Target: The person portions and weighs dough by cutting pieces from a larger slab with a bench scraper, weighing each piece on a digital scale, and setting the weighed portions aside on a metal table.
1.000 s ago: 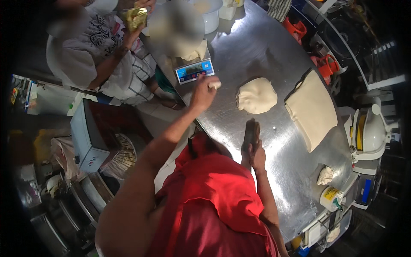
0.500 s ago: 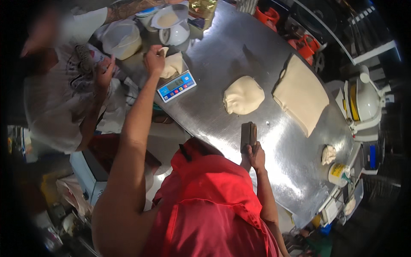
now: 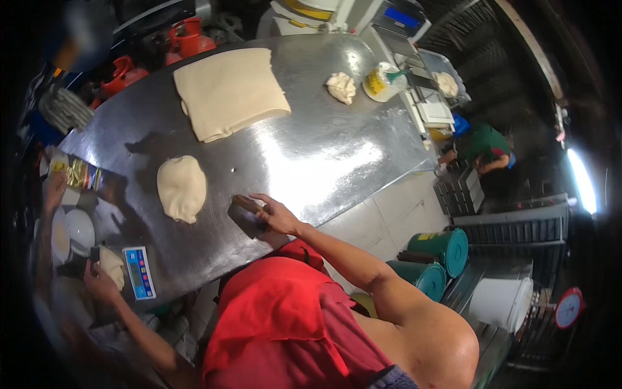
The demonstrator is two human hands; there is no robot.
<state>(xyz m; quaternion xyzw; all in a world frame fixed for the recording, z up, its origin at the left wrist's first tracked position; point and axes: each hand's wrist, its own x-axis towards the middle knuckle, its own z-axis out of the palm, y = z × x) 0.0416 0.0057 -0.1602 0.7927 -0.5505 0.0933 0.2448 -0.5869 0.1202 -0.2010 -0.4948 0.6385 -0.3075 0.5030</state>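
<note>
My left hand (image 3: 102, 283) reaches to the lower left, its fingers closed at the edge of a pale dough piece (image 3: 113, 267) on a digital scale (image 3: 139, 272). A small dark shape by the fingertips is too unclear to name. My right hand (image 3: 280, 217) grips the end of a dough scraper (image 3: 245, 206) by its wooden handle, low over the steel table (image 3: 311, 194) near its front edge. Beyond the scraper, to the left, lies a rounded dough lump (image 3: 182, 188). A large folded dough sheet (image 3: 230, 91) rests farther back.
A small dough ball (image 3: 341, 87) and a white tub (image 3: 383, 82) stand at the far right. Red gas cylinders (image 3: 190, 39) are behind the table. Another person's arm (image 3: 48, 201) is at left; a crouching person in green (image 3: 486, 149) is by dark trays (image 3: 459, 188).
My view has swung to the right, so the table and dough appear turned. My left hand stays by the dough on the scale; my right hand still has the scraper, its fingers more extended.
</note>
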